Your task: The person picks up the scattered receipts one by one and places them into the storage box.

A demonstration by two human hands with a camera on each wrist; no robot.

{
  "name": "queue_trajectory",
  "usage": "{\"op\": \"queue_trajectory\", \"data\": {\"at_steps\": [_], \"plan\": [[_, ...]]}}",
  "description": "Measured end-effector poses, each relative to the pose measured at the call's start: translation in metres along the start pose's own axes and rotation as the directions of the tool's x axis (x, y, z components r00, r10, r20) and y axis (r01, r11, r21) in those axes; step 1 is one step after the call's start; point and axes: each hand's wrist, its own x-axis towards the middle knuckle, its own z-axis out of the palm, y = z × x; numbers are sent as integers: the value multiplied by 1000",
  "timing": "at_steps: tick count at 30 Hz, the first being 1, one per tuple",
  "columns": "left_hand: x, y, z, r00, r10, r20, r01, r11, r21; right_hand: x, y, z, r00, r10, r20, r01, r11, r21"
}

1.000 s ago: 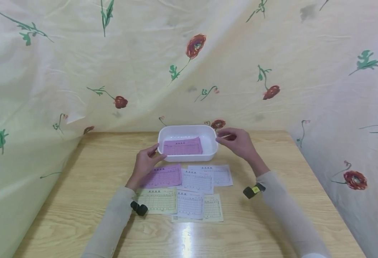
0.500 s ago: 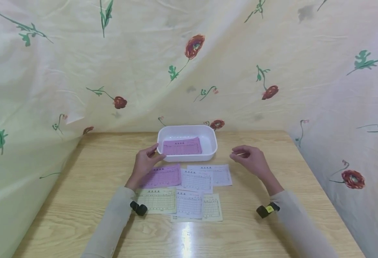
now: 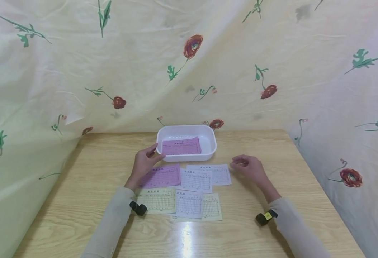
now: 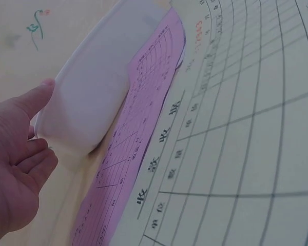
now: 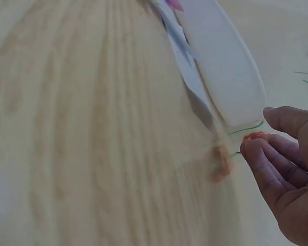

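My left hand [image 3: 145, 162] holds the near left corner of a white plastic tray [image 3: 209, 156], its thumb at the front wall and its fingers by the left side. In the left wrist view the thumb tip meets the rim of that tray [image 4: 87, 87]. Inside lie pink receipt slips [image 3: 182, 146], printed with a table. My right hand [image 3: 249, 167] hovers at the right end of a white slip [image 3: 222, 174], fingers loosely bent and nothing between them. In the right wrist view, a gap shows between thumb and fingertips of this hand [image 5: 292, 164].
In front of the tray, several slips overlap on the wooden table [image 3: 105, 154]: a pink one [image 3: 164, 176], white ones such as this slip [image 3: 193, 181], and yellowish ones such as this slip [image 3: 158, 201]. A flowered cloth [image 3: 137, 64] hangs behind and at both sides.
My right hand has left the tray's right rim and come back toward me, down beside the white slips. The left hand stays at the tray corner.
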Motion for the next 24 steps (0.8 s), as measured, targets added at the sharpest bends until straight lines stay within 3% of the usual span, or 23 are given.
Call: {"op": "queue_trajectory", "data": {"at_steps": [14, 24], "plan": [[1, 1, -1, 999, 33, 0, -33, 999, 9, 0, 4, 12, 998, 40, 42, -39, 999, -16], [-2, 2, -1, 1000, 4, 14, -4, 1000, 2, -1, 6, 13, 998, 53, 43, -51, 998, -39]]}}
